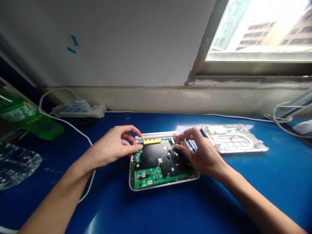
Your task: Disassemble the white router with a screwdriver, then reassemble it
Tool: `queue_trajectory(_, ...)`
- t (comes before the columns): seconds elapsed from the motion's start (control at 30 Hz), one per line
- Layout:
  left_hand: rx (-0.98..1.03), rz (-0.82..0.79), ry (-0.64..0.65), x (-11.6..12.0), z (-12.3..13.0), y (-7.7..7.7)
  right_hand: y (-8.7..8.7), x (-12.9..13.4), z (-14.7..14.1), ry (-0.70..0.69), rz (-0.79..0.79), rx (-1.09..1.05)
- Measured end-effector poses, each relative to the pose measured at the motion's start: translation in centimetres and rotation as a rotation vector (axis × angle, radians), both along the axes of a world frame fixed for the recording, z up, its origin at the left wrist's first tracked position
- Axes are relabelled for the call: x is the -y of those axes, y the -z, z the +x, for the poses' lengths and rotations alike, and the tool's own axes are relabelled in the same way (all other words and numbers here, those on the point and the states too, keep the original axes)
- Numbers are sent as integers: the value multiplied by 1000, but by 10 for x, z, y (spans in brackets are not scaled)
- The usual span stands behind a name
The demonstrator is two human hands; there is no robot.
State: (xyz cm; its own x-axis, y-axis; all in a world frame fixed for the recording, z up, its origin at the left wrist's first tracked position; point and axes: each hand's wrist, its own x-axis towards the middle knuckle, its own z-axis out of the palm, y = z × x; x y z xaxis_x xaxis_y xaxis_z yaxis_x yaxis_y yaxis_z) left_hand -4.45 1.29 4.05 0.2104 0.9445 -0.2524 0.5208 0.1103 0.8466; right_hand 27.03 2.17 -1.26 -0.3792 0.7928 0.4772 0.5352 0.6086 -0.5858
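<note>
A green circuit board (156,178) with a black plate (151,156) over it lies in a white open housing (165,187) on the blue table. Along the board's back edge sits a yellow connector strip (152,141). My left hand (117,144) grips the back left corner of the board, thumb on its top. At the back right corner, my right hand (197,149) has thumb and fingers closed near a thin grey cable; what lies between the fingertips is too small to make out. A blue and silver part (191,145) shows behind that hand.
A white cover (236,139) lies to the right. Behind on the left stands a power strip (83,110) with a white charger and cable (91,182). A green bottle (29,113) and a clear bottle (17,165) are at the far left. Cables (280,118) lie at the back right.
</note>
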Motion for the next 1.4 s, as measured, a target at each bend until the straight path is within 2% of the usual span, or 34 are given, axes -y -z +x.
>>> queue_trajectory(0.2,68,-24,36,1,-2,0,-1,1,0,-1,7,-5)
queue_trajectory(0.47,55,-37,87,0,-2,6,-2,0,2,-26,-50,-14)
queue_trajectory(0.63,95,-62,127,1,-1,3,-2,1,1,-26,-39,-19)
queue_trajectory(0.8,144,-83,116,-1,-4,2,-5,2,-2,-25,-63,-60)
queue_trajectory(1.03,126,-105,132,-3,-2,1,-11,3,4,-77,-103,-2)
queue_trajectory(1.4,131,-128,85,-3,-5,8,-7,-1,7,-63,-114,24)
